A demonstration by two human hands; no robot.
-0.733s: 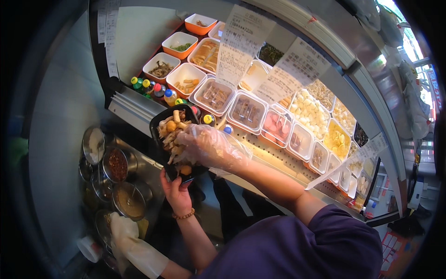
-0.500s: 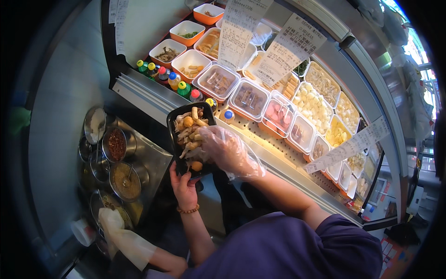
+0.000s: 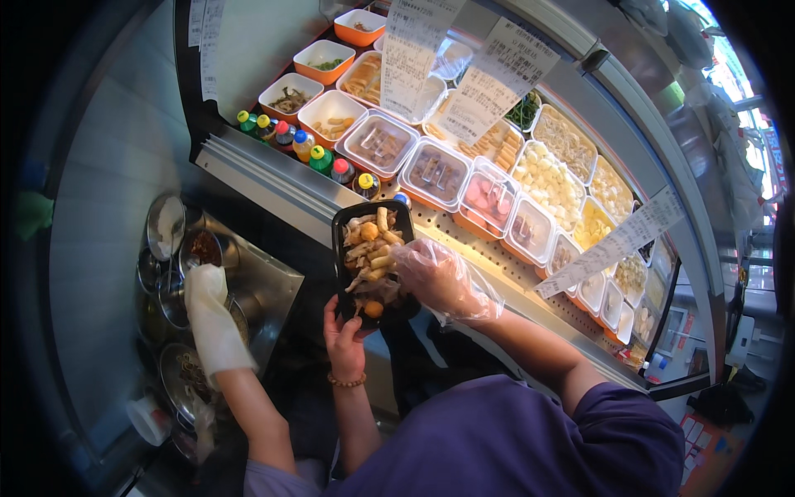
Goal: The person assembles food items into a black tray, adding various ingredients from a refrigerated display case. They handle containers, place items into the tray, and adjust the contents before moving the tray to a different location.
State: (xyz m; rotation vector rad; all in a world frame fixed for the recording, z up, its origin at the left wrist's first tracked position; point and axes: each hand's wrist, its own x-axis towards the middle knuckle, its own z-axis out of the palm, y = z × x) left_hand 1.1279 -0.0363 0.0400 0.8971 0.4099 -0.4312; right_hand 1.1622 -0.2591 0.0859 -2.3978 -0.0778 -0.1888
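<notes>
A curved glass food display case (image 3: 662,108) holds rows of orange and clear rectangular tubs (image 3: 381,142) of food beside a steel worktop (image 3: 265,286) with round metal pots. White paper slips (image 3: 497,79) hang above; small bottles with coloured caps (image 3: 302,145) line the ledge. The left hand (image 3: 345,335) grips the black rectangular tray of fried food (image 3: 371,258) from below; the gloved right hand (image 3: 435,277) rests curled on the food, perhaps pinching some. A gloved hand (image 3: 211,319) now reaches over the pots, higher than before.

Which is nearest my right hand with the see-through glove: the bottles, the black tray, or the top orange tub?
1. Black tray: right under the right hand, touching.
2. Bottles: up and left, on the counter's edge.
3. Orange tub: far back, top row.
</notes>
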